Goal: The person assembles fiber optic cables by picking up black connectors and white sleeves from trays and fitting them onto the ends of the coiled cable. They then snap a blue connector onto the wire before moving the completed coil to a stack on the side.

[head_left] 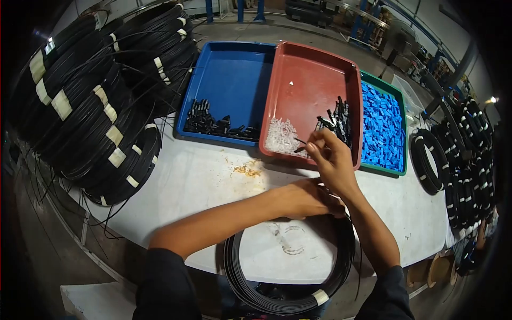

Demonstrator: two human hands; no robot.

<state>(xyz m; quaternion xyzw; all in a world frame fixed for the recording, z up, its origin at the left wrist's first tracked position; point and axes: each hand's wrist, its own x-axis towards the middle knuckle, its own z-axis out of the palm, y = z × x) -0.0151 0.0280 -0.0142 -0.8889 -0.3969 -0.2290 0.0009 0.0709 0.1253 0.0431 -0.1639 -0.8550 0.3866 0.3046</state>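
Note:
A coil of black cable (348, 250) rests at the table's front edge, part of it hanging over, with a pale tape band near the bottom. My left hand (309, 198) reaches across and is closed around the coil's far side; its fingertips are partly hidden. Over the red tray (314, 69) my right hand (332, 154) is pinched, and a thin dark piece sticks out from its fingertips. Beneath and beside that hand lie small clear plastic pieces (281, 136) and slim black parts (341, 117) in the tray.
The blue tray (234, 58) holds black connectors (205, 118). A green tray (400, 169) holds many blue pieces (381, 128). Large stacked cable coils (69, 101) stand at left, with loose ends sticking out. More coils (426, 160) are at right. Yellowish crumbs (246, 170) lie on the white table (202, 186).

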